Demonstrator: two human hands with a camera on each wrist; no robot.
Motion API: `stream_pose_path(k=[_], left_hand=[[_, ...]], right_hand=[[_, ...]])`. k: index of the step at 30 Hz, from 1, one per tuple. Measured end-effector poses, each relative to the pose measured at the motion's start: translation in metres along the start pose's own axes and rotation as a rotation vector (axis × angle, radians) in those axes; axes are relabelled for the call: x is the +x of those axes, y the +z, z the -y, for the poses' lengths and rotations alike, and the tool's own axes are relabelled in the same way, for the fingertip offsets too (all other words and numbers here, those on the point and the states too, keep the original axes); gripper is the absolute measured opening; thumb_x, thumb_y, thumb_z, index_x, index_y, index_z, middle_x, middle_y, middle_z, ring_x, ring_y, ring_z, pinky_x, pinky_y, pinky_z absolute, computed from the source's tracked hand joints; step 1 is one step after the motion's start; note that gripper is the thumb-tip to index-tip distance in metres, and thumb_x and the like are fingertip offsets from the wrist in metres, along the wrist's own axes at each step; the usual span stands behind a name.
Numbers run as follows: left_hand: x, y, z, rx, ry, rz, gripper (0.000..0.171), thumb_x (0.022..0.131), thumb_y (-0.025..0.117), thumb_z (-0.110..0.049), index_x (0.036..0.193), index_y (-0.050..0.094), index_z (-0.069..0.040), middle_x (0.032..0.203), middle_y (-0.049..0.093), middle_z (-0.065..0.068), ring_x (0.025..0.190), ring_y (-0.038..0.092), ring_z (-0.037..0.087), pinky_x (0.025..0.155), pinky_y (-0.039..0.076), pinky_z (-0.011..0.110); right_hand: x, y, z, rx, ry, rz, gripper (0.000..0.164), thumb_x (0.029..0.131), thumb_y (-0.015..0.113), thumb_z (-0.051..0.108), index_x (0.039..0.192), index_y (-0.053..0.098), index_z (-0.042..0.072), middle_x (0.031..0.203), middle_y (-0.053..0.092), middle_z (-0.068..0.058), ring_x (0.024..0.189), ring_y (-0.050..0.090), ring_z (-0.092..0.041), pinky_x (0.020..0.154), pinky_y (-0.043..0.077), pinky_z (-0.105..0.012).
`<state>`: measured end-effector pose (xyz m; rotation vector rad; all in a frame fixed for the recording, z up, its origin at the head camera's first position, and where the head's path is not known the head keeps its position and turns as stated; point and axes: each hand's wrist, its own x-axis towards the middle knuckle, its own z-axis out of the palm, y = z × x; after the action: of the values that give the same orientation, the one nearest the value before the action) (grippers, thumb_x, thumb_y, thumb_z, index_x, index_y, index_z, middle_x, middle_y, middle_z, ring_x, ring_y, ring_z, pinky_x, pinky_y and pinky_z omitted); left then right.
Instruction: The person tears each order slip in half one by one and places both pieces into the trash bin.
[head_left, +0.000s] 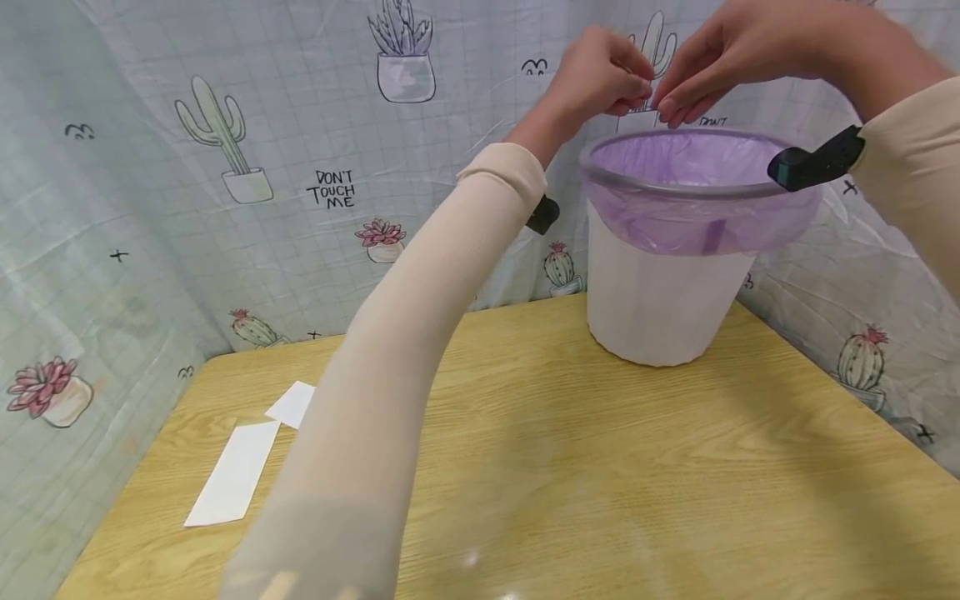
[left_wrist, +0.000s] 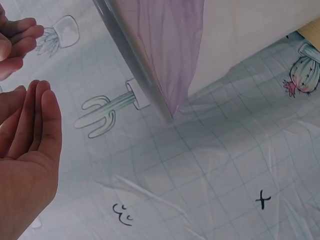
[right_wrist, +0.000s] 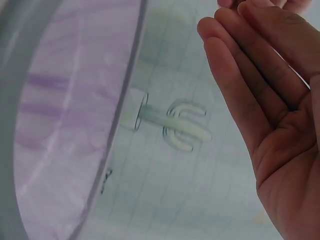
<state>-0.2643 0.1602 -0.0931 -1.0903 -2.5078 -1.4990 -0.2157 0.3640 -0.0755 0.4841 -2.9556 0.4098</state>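
Above the back of a white trash bin my left hand and right hand are raised close together. Their fingertips face each other across a small gap. Nothing shows between the fingers. In the left wrist view, the fingers of the left hand are fairly straight, with the thumb near them. Long, nearly straight fingers also show on the right hand in the right wrist view. A purple trash bag lines the bin, folded over beneath its grey rim.
Two pieces of white paper, a long strip and a smaller piece, lie at the left of the wooden table. A patterned cloth hangs behind and beside the table. The bin stands at the back right corner.
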Motion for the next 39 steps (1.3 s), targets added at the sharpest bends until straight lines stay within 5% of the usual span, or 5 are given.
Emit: stream_pose_path(k=[12,24,39], left_hand=[[-0.028,-0.029,0.015,-0.098,0.054,0.032,0.018,0.095,0.067,-0.001,0.112,0.074,-0.001,0.105,0.072,0.007,0.094,0.066,0.017,0.083,0.054,0.018],[-0.057,-0.067,0.062,-0.099,0.01,0.018,0.02,0.096,0.068,-0.003,0.115,0.069,0.005,0.112,0.07,0.015,0.093,0.067,0.02,0.089,0.056,0.027],[-0.105,-0.07,0.104,-0.016,0.039,0.143,0.022,0.099,0.066,-0.006,0.119,0.068,0.002,0.115,0.071,0.013,0.099,0.068,0.02,0.086,0.058,0.032]], right_hand=[[0.003,0.025,0.058,-0.045,-0.187,0.047,0.03,0.099,0.069,0.026,0.124,0.072,0.01,0.111,0.076,-0.003,0.091,0.073,-0.004,0.08,0.053,-0.013],[0.005,0.045,0.073,0.083,-0.169,0.133,0.032,0.098,0.069,0.032,0.12,0.075,0.01,0.108,0.076,-0.005,0.094,0.074,-0.011,0.08,0.055,-0.016],[0.004,0.068,0.094,0.119,-0.236,0.24,0.03,0.1,0.067,0.034,0.114,0.076,0.009,0.105,0.077,-0.004,0.092,0.075,-0.013,0.078,0.059,-0.027]])
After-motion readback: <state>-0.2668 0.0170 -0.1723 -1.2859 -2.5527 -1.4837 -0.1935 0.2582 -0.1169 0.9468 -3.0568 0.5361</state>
